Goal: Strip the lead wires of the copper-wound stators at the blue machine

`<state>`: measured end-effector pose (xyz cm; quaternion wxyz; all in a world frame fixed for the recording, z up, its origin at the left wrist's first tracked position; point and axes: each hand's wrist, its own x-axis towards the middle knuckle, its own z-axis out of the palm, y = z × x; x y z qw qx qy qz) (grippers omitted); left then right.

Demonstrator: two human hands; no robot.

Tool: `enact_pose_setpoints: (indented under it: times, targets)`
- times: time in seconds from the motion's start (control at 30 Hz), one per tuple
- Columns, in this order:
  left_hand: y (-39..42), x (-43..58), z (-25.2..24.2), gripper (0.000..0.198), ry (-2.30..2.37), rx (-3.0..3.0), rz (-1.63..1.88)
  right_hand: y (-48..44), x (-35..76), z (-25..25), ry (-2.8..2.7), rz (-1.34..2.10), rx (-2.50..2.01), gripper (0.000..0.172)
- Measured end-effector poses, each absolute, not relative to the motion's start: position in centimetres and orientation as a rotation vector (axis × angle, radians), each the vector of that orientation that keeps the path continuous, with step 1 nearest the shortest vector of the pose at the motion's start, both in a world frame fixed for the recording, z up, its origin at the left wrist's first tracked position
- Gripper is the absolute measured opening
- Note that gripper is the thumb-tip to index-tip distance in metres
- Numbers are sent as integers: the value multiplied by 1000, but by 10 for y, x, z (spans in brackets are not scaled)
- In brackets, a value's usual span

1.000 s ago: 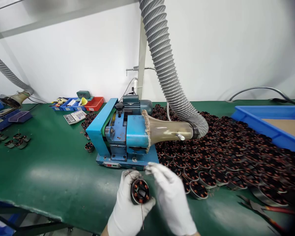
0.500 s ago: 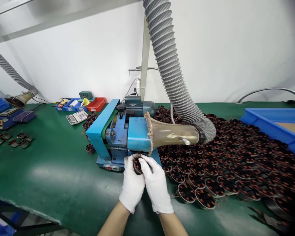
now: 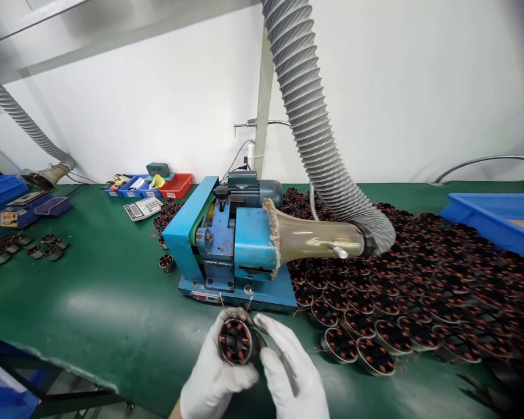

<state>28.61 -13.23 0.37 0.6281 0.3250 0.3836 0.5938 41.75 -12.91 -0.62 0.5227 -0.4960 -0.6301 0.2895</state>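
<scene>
In front of the machine, my white-gloved left hand [image 3: 213, 366] is closed around a motor stator [image 3: 236, 342], a round metal cup with copper windings and black inserts. Its open face is turned up towards me, and thin lead wires stick up from its far side. My right hand [image 3: 290, 366], also gloved in white, is at the stator's right side with thumb and fingers apart; whether the fingertips touch it I cannot tell. Just beyond both hands stands the blue belt-driven machine [image 3: 216, 238], with a translucent funnel [image 3: 318, 237] on its right side.
Many similar stators [image 3: 375, 355] crowd the green table [image 3: 113, 326] at the right. One single stator [image 3: 166, 263] stands left of the machine. A grey hose [image 3: 308, 110] descends to the funnel. A calculator [image 3: 142, 208], a red bin [image 3: 177, 185] and a blue tray [image 3: 493, 221] lie farther back.
Both hands have come back from the machine's front edge towards me with the stator. It is now tilted face up in my left hand, and my right hand's fingers have spread.
</scene>
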Motion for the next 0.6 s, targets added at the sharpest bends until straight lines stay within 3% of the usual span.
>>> enact_pose_setpoints:
  times: [0.17, 0.33, 0.4, 0.47, 0.53, 0.6]
  targets:
    - [-142, 267, 13, 61, 520, 291, 1224, -126, 422, -40, -1682, 699, -1206, 31]
    - [-144, 252, 14, 52, 282, 129, 1258, -112, 409, -64, -1956, 791, -1253, 37]
    - [-146, 236, 3, 50, 522, 266, 1364, -111, 407, -70, -2055, 769, -1300, 36]
    - [-147, 209, -13, 47, 1091, 602, 1415, -110, 409, -77, -2133, 702, -1298, 35]
    - [-147, 171, -30, 51, 1877, 1074, 1092, -109, 412, -83, -2181, 642, -1256, 35]
    - [-146, 128, -39, 53, 2184, 1113, 1000, -107, 414, -85, -2202, 618, -1194, 34]
